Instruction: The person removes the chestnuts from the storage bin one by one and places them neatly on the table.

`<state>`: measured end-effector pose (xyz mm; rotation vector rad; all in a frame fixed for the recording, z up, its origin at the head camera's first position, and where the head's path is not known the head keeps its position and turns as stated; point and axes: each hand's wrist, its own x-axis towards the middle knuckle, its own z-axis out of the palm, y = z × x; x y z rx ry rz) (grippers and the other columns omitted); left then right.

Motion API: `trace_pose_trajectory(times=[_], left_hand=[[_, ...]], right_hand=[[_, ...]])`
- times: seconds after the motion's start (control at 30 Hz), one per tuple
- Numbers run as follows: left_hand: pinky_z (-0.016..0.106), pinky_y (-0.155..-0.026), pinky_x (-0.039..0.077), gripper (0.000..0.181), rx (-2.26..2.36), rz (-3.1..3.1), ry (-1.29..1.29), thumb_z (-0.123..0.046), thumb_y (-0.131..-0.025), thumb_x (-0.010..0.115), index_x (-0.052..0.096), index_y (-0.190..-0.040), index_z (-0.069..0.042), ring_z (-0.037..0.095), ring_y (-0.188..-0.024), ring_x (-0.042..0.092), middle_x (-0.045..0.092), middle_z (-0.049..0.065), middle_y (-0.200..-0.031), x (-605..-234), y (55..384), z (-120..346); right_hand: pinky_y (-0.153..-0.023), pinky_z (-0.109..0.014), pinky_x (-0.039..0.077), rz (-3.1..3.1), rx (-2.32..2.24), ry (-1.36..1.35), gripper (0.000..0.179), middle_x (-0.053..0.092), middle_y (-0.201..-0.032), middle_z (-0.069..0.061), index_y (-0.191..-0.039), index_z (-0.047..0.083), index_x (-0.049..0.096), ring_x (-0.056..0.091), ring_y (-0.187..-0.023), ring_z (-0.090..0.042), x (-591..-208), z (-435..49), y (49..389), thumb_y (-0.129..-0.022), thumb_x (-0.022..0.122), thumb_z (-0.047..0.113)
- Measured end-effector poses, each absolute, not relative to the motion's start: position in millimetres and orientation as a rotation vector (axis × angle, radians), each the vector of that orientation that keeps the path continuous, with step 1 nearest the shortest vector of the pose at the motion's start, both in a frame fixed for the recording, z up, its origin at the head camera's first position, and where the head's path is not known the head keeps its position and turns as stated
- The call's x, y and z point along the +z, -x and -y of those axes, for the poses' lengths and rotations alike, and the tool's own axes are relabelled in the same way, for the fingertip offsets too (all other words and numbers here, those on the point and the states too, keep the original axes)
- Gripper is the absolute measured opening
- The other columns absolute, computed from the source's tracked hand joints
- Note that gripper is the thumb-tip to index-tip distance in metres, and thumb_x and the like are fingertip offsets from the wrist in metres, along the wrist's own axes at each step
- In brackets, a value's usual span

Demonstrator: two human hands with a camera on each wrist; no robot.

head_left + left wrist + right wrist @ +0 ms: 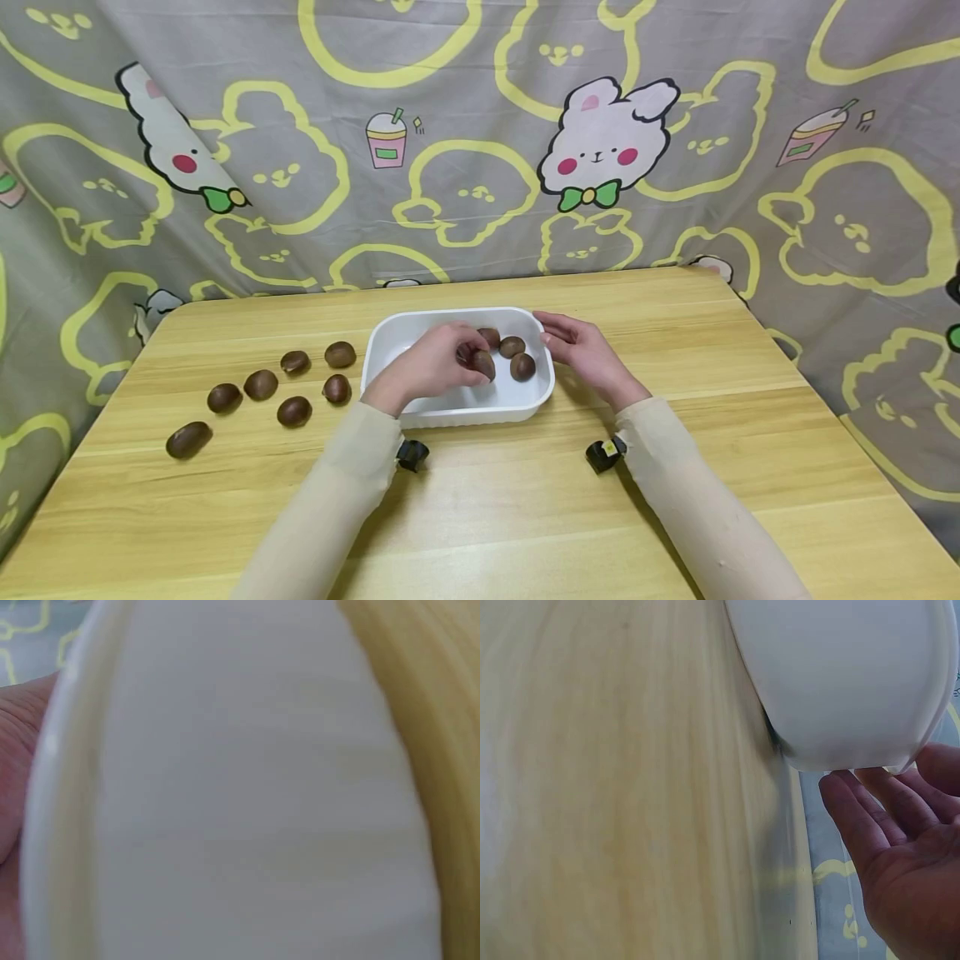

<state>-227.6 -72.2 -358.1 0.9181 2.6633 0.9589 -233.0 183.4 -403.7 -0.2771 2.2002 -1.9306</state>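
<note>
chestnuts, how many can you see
11: seven chestnuts on the table left of the white dish, three in its right end, one in the left hand, which may hide others.

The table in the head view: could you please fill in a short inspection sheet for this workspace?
Surface: wood-grain table, nothing spilled that I can see.
Job's things: white tray standing on the table; seven chestnuts lie left of it, three more inside, toward its right end.
Clutter: nothing seen.
Hands: the left hand reaches into the tray, holding another chestnut; the right hand touches the tray's right end.
Cables: nothing seen.
Surroundings: patterned cloth behind and beside the table.
</note>
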Motion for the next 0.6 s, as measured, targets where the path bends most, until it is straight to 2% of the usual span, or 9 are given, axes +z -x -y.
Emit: trace_pose_trajectory(times=[0.3,0.6], left_hand=[[0.033,-0.079,0.051,0.03,1.14,-2.655,-0.865,-0.015,-0.079,0.084,0.071,-0.106,-0.009,0.015,-0.089,0.059,0.063,-0.003,-0.098,-346.8,217.8,107.4],[0.036,-0.087,0.053,0.035,1.362,-2.584,-0.699,-0.012,-0.081,0.082,0.069,-0.113,-0.004,0.02,-0.097,0.062,0.065,0.004,-0.104,-333.3,208.9,153.9]], right_hand=[[-0.096,-0.038,0.048,-2.174,-1.944,0.28,0.045,0.051,-0.138,-0.024,-0.145,-0.002,0.043,0.052,-0.124,-0.035,-404.5,-183.3,232.8,-0.102,0.053,0.008],[-0.096,-0.035,0.048,-2.194,-1.926,0.26,0.046,0.052,-0.138,-0.021,-0.146,0.002,0.044,0.053,-0.124,-0.032,-404.9,-183.6,233.8,-0.102,0.054,0.01]])
